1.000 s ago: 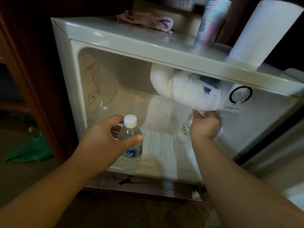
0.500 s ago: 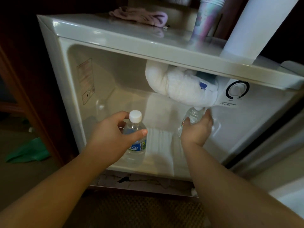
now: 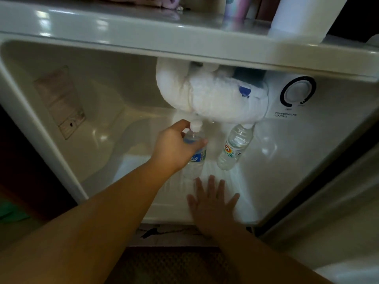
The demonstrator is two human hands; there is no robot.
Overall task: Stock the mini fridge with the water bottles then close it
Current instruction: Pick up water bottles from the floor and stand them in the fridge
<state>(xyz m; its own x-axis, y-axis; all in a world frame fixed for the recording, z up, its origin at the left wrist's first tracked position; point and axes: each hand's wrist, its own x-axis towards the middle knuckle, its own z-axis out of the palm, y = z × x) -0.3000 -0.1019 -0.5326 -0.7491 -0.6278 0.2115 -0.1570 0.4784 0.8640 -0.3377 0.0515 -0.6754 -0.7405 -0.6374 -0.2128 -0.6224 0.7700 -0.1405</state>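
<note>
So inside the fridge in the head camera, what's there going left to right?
Sticker on the wall → left hand → blue-label bottle → orange-label bottle → temperature dial.

It looks like a hotel room or a home bedroom corner: a small white mini fridge set among dark wood furniture, with carpeted floor below and a paper towel roll and stacked cups on top.
</note>
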